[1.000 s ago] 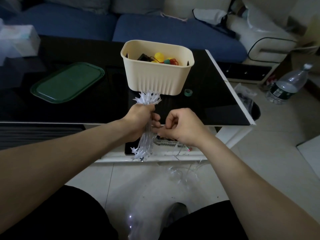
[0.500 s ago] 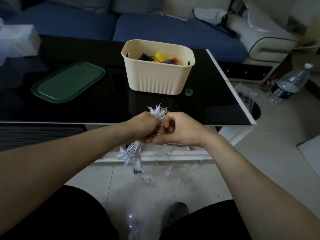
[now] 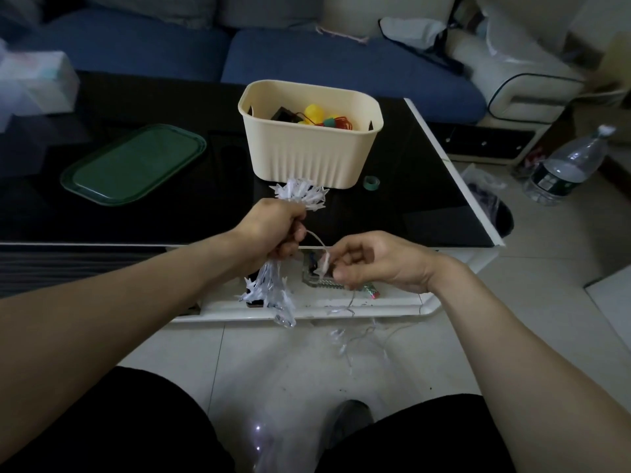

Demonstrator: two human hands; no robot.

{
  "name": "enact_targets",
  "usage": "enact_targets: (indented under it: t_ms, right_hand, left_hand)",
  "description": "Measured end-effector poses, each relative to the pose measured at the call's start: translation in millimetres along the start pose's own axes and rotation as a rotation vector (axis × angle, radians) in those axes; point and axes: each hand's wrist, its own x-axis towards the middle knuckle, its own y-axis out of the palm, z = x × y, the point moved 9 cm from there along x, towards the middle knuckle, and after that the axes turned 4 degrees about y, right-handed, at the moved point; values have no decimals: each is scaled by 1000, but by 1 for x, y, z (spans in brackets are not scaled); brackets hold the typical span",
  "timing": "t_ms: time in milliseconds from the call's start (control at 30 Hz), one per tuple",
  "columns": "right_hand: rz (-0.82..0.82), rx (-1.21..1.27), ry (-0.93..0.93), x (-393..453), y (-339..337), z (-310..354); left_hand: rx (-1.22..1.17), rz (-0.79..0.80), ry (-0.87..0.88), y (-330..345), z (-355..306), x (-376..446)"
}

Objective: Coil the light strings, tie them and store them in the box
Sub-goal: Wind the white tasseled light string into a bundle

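Box (image 3: pixel 309 148) right of lid (image 3: pixel 134 164) (tabletop)

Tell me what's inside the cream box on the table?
Inside the cream box you can see a yellow ball, something black and red wire. The front wall hides whatever lies deeper.

A cream ribbed plastic box (image 3: pixel 309 155) is set mid-table on the glossy black glass table (image 3: pixel 426 196), its open top unobstructed from above. Bare glass is left between it and the dark green oval plastic lid (image 3: pixel 133 165) further left. A small green tape roll (image 3: pixel 371 183) is lying just beside its right corner.
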Motion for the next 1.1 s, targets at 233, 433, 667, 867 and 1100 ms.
enact_targets:
  t_ms: [233,433,667,867,1100]
  right_hand:
    - [-341,-90,-181,-4,-19,25]
    - [-355,-134,-124,-3,-16,28]
    - [-463,-238,-71,-10,-28,27]
    - [-368,82,60,-17,-27,2]
    - [-689,545,-63,-27,-39,10]
  left_hand:
    - [-42,43,-2,9,2,-2]
    - [-85,75,0,16,1,-2]
    - [-28,143,28,23,1,-4]
    - [-23,152,25,27,5,-5]
    - [-49,109,46,27,4,-3]
